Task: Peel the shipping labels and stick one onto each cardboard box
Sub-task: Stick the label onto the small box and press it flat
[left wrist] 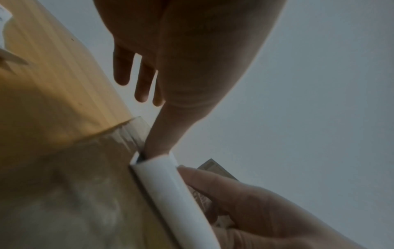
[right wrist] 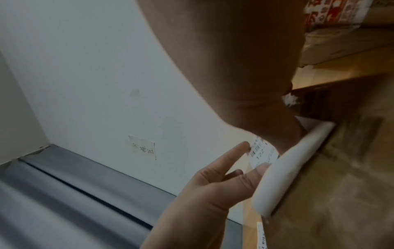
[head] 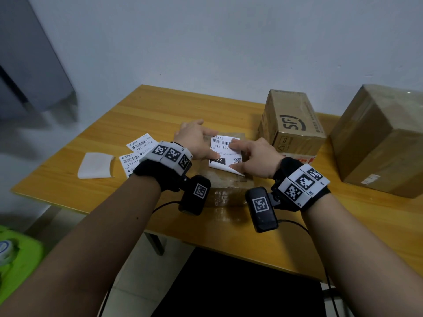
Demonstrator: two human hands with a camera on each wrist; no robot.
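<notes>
A low flat cardboard box (head: pixel 229 179) wrapped in clear tape lies in the middle of the table. A white shipping label (head: pixel 223 154) lies on its top, with the near edge curled up (left wrist: pixel 162 185). My left hand (head: pixel 196 143) rests over the box's left side, fingers spread and straight, and its thumb (left wrist: pixel 160 134) presses the label's left edge. My right hand (head: pixel 254 156) lies on the label from the right, with fingertips on the barcode and the thumb (right wrist: pixel 294 131) pressing near the curled edge. Two more labels (head: pixel 142 143) lie on the table to the left.
A curled white backing sheet (head: pixel 96 165) lies at the table's left. An upright printed cardboard box (head: pixel 293 124) stands right of the flat box, and a large taped box (head: pixel 384 138) stands at the far right. The wooden table (head: pixel 160 106) meets a white wall.
</notes>
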